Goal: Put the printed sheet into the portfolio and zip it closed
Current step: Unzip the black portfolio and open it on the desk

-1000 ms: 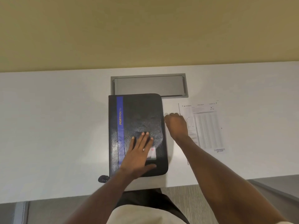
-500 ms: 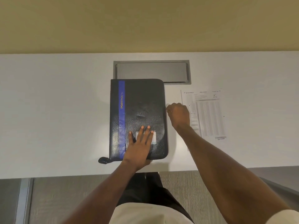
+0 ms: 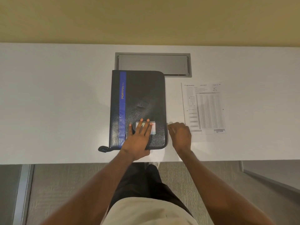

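A black zip portfolio (image 3: 141, 91) with a blue stripe lies closed on the white table (image 3: 56, 103). My left hand (image 3: 139, 138) presses flat on its near half with the fingers spread, partly covering a small card window (image 3: 154, 127). My right hand (image 3: 180, 135) is at the portfolio's right edge near the front corner, with the fingers pinched together at the zip line. The zipper pull itself is too small to make out. The printed sheet (image 3: 206, 108) lies flat on the table to the right of the portfolio, just beyond my right hand.
A grey cable hatch (image 3: 152, 64) is set into the table right behind the portfolio. A black strap loop (image 3: 103, 149) sticks out at the portfolio's near left corner. The table's front edge runs just below my wrists.
My right hand has slid along the portfolio's right edge from the middle toward the near corner. My left hand stayed pressed on the cover.
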The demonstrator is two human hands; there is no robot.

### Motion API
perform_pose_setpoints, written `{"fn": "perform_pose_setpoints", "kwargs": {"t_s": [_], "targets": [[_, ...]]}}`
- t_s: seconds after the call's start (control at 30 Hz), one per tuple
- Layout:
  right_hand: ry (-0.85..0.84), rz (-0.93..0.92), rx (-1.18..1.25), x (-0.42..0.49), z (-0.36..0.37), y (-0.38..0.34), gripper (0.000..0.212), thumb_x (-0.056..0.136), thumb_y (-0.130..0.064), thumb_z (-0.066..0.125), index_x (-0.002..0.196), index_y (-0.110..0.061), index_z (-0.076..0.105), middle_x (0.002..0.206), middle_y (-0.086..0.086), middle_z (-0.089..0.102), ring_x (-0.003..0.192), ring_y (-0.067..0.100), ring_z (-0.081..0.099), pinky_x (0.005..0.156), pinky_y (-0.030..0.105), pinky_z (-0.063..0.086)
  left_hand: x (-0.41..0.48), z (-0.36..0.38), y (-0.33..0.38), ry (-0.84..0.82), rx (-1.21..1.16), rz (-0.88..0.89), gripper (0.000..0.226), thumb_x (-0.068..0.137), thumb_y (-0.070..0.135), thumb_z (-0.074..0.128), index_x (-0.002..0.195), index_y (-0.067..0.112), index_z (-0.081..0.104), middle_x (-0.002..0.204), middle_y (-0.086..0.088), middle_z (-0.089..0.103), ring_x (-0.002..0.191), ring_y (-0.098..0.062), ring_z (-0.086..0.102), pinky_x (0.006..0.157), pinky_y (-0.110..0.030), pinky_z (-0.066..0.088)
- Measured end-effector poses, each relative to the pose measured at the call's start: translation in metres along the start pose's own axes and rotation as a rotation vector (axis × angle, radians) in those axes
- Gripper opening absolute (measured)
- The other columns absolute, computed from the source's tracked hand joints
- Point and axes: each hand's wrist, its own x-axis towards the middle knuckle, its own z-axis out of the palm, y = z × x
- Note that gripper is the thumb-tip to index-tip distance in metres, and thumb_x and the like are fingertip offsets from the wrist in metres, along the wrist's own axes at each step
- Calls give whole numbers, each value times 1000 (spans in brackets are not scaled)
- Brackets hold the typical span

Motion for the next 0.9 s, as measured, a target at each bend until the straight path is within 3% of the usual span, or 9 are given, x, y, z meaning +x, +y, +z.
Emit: {"fn": "perform_pose_setpoints", "kwargs": {"t_s": [0.27, 0.6, 0.77, 0.9], "targets": [[13, 32, 40, -71, 18, 12, 16, 95, -13, 65, 102, -21, 77, 94, -8, 77, 85, 12, 65, 81, 34, 54, -3, -2, -1, -12, 21, 23, 112, 92, 61, 60, 162, 11, -11, 171, -10, -15, 156, -39, -13, 121, -67, 12], [-83, -24, 6, -123, 52, -19, 21, 89, -24, 75, 110, -22, 77, 106, -7, 78, 97, 9, 70, 92, 32, 55, -1, -8, -8, -23, 32, 77, 115, 88, 65, 64, 162, 12, -5, 172, -10, -2, 157, -40, 0, 116, -68, 30], [-139, -36, 79, -124, 69, -54, 15, 81, -17, 82, 96, -19, 79, 90, -3, 78, 81, 14, 71, 83, 34, 60, 1, -7, -14, 10, 43, 128, 119, 83, 69, 67, 162, 16, -5, 171, -13, 9, 156, -43, 10, 111, -68, 38], [-191, 35, 186, -126, 91, -77, 8, 85, -5, 74, 92, -9, 77, 87, 8, 75, 83, 25, 70, 79, 42, 61, -1, -9, -15, 5, 28, 135, 116, 85, 67, 66, 161, 19, -8, 171, -13, 8, 156, -43, 9, 113, -67, 36]]}}
